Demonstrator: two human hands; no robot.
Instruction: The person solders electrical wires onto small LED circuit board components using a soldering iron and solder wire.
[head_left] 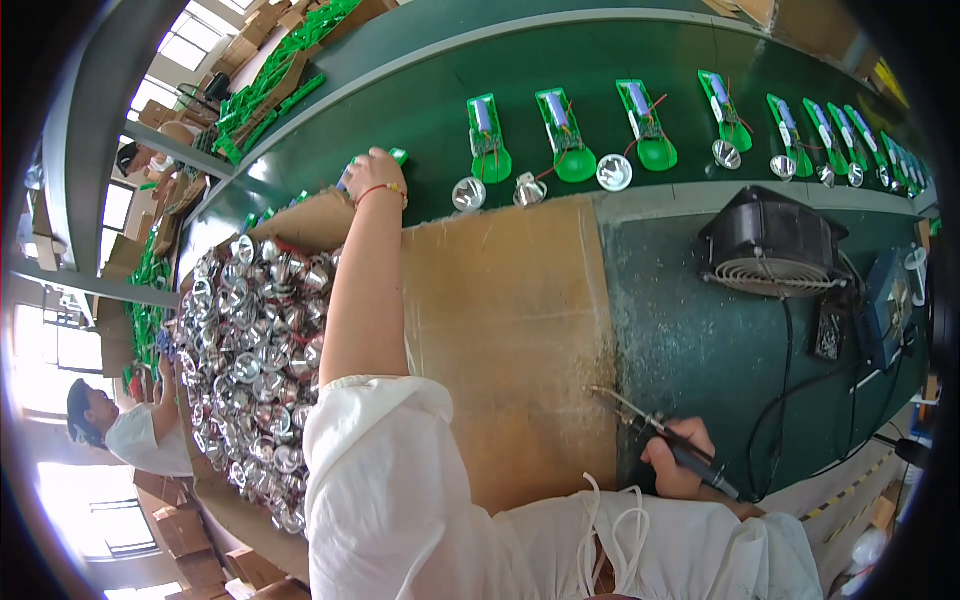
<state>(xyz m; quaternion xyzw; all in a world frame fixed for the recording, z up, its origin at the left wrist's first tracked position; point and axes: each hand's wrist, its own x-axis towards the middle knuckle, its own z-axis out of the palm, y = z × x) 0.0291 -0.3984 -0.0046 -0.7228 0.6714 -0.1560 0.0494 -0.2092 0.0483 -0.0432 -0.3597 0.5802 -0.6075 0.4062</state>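
Observation:
My left hand (376, 175) reaches forward to the green conveyor and closes over a green plastic casing (399, 157), which the fingers mostly hide. Low on the right, my right hand (682, 458) grips a soldering iron (690, 456) by its dark handle, the bent metal tip pointing left over the brown work mat (510, 340). Beyond the mat, several green lamp casings (575, 163) lie in a row, each with a purple-blue cell and red wires. Silver reflector cups (468, 194) lie at their near ends. My left forearm passes beside a heap of reflector cups (255, 350).
A black fan (770, 245) stands right of the mat, near a blue soldering station (884, 308) with trailing cables. A grey rail (690, 200) separates conveyor and bench. Another person (140, 425) works at far left, near piled green casings (148, 300).

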